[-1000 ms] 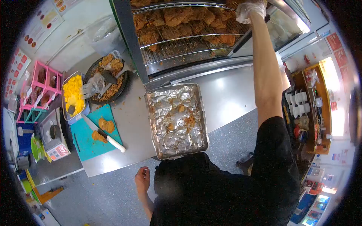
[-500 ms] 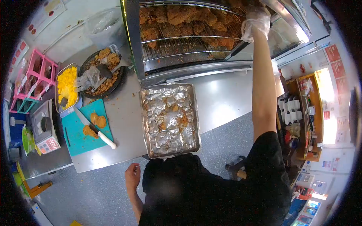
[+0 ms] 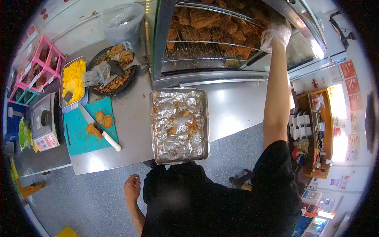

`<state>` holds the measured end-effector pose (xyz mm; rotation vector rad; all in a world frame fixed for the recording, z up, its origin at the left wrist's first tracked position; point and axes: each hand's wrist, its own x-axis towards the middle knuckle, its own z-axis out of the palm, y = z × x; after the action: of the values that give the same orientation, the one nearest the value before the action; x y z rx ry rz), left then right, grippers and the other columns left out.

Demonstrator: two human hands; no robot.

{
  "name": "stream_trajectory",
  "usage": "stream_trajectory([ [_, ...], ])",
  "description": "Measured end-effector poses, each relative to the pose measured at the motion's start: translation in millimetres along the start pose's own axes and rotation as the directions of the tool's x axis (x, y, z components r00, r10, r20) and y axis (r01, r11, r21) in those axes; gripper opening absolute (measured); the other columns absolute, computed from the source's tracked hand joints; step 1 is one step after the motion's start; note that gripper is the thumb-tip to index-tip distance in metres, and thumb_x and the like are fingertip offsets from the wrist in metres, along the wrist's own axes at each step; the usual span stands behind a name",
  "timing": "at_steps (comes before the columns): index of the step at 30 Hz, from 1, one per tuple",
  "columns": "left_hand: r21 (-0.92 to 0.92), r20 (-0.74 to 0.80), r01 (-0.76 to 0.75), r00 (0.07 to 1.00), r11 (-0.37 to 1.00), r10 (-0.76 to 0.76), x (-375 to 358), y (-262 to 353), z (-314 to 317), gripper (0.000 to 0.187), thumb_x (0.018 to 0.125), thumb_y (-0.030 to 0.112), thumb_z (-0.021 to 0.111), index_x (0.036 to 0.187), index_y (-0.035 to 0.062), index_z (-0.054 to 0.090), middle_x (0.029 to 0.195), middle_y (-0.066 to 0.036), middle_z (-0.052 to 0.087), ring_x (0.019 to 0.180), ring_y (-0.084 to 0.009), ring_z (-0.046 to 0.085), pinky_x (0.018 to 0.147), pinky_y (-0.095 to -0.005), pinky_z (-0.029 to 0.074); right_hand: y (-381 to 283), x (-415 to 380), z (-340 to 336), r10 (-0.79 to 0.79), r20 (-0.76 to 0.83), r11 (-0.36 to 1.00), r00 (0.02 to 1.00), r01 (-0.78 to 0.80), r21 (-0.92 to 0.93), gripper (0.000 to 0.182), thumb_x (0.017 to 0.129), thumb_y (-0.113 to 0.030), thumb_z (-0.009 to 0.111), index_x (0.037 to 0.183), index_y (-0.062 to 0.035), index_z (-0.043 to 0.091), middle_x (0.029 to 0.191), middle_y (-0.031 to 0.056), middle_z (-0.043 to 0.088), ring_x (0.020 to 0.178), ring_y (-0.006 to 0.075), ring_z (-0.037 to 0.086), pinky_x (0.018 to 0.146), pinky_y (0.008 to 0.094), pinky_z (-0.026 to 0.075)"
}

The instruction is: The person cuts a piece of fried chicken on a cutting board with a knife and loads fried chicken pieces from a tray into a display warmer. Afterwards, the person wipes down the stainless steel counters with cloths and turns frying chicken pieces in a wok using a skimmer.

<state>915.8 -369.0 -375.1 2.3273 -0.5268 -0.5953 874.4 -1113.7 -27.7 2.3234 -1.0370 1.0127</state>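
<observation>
My right hand (image 3: 277, 36), in a clear plastic glove, reaches into the glass-sided food cabinet (image 3: 221, 76) at the upper right. Its fingers are blurred and lost in shadow, beside the fried chicken pieces (image 3: 207, 19) on the wire racks (image 3: 213, 42). My left hand (image 3: 132, 187) hangs bare beside my body, loosely curled with nothing in it. In front of me, a foil-lined tray (image 3: 179, 148) holds crumbs and small brown bits.
Left on the counter, a white-handled knife (image 3: 111, 141) and chicken pieces (image 3: 104, 119) lie on a teal cutting board (image 3: 81, 140). Behind are a tray of yellow food (image 3: 74, 81), a dark pan (image 3: 114, 91) of brown crumbs and a scale (image 3: 44, 118). Shelves (image 3: 325, 134) stand right.
The view has shifted, so the cabinet sits further right in it. My right hand stays inside the cabinet, slightly lower in view. My left hand still hangs by my side, its fingers a little looser.
</observation>
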Motion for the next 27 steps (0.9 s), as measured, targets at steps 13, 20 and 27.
stream_trajectory([
  [13, 0.007, -0.028, -0.080, 0.996, 0.997, 0.080, 12, -1, -12, 0.012, 0.086, 0.012, 0.063, 0.094, 0.0025, 0.063, 0.072, -0.014, 0.065, 0.058, -0.0248, 0.060, 0.055, -0.0346, 0.047, -77, -1, -62, -0.034, 0.285, 0.829, 0.958, 0.186, -0.528, 0.051, 0.073, -0.029, 0.064, 0.119, -0.0075, 0.058, 0.125, 0.0176, 0.055, 0.122, 0.0327, 0.046, 0.100, 0.0410, 0.039],
  [20, -0.025, -0.030, -0.048, 0.998, 0.999, 0.047, 5, -5, -6, 0.012, 0.087, 0.012, 0.062, 0.093, 0.0023, 0.064, 0.076, -0.018, 0.065, 0.065, -0.0302, 0.063, 0.060, -0.0384, 0.049, -38, -33, -35, 0.246, -0.146, 0.937, 0.958, -0.197, 0.288, 0.032, 0.083, -0.025, 0.060, 0.103, -0.0008, 0.066, 0.095, 0.0181, 0.069, 0.090, 0.0340, 0.065, 0.081, 0.0385, 0.050],
  [27, -0.089, -0.050, 0.083, 0.995, 0.993, -0.087, -7, -40, -6, 0.023, 0.085, 0.020, 0.062, 0.101, 0.0034, 0.065, 0.089, -0.018, 0.068, 0.081, -0.0358, 0.065, 0.072, -0.0424, 0.051, -274, -241, -95, 0.042, 0.577, -0.341, 0.816, -0.531, 0.776, 0.027, 0.092, -0.019, 0.056, 0.109, 0.0017, 0.065, 0.115, 0.0192, 0.064, 0.113, 0.0267, 0.058, 0.106, 0.0415, 0.039],
])
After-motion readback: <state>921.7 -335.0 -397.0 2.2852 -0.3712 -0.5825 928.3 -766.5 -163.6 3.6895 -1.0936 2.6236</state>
